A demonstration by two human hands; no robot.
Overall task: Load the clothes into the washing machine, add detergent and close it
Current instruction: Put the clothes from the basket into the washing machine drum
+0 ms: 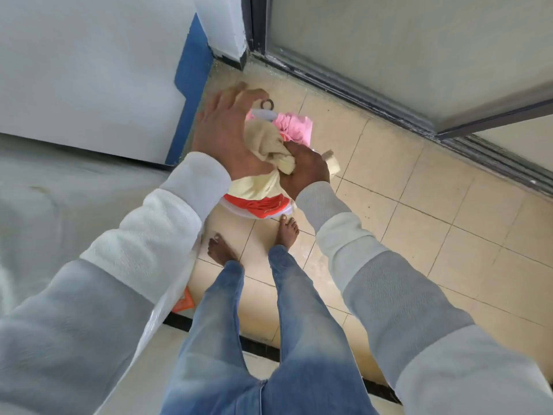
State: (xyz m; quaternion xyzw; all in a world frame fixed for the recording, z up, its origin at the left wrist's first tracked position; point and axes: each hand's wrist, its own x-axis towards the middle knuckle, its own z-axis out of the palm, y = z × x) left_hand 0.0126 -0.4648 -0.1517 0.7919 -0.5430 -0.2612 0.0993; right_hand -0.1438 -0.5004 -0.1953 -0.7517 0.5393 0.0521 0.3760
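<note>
Tiled floor (419,211), door track (362,85), basket (254,216), clothes (264,140)

We're in a home here, in a laundry corner by the look of the fittings: a beige tiled floor (419,223) underfoot, a metal sliding-door track (374,94) running along its far edge, and a frosted panel (389,40) above that. On the left stands a big white appliance (89,70) with a blue side, and just beside it on the floor sits a basket (264,114) heaped with clothes (294,124) in pink, cream and red. The person stands over it on bare feet (220,250), in jeans.
</note>
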